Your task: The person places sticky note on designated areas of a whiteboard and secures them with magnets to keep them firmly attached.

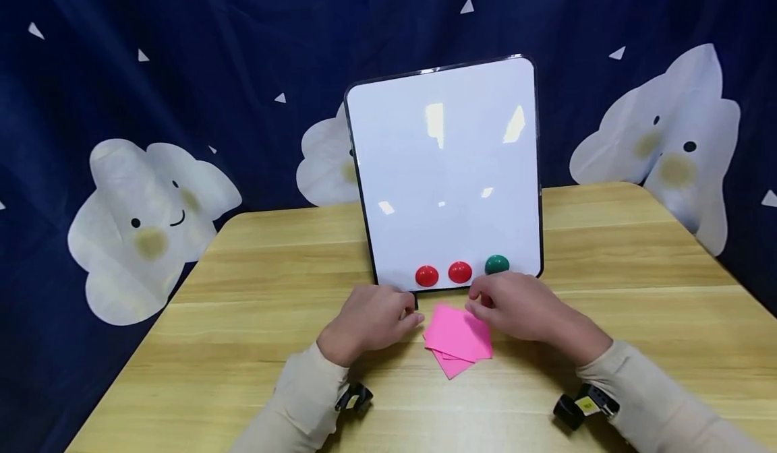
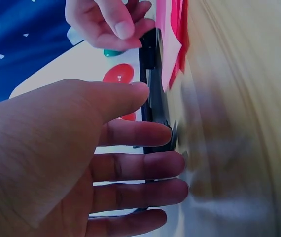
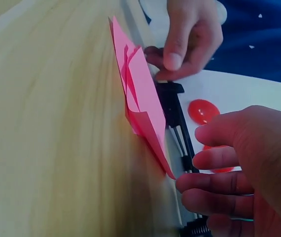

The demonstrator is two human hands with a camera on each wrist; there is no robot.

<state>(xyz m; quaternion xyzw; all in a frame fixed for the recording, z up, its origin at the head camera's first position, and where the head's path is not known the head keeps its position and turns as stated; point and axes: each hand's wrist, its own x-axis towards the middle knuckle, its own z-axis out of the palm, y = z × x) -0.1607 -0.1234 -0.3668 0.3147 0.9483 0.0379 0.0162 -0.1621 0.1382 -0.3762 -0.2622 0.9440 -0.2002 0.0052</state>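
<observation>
Pink sticky notes (image 1: 458, 335) lie in a loose, fanned stack on the table in front of the whiteboard (image 1: 449, 170). My left hand (image 1: 376, 318) is just left of the notes, its fingers loosely bent and holding nothing; in the left wrist view its fingers (image 2: 140, 165) are spread apart. On the other side, my right hand (image 1: 519, 305) hovers at the notes' upper right corner, with nothing between thumb and fingers. Two red magnets (image 1: 427, 276) and a green magnet (image 1: 497, 263) sit in a row along the board's lower edge, the green one partly behind the right hand.
The whiteboard stands tilted on a wooden table (image 1: 243, 345), with a black stand (image 3: 170, 103) under its lower edge. Behind it hangs a dark blue curtain (image 1: 243, 35) with white cloud shapes. A small black camera (image 1: 355, 397) is strapped at each wrist.
</observation>
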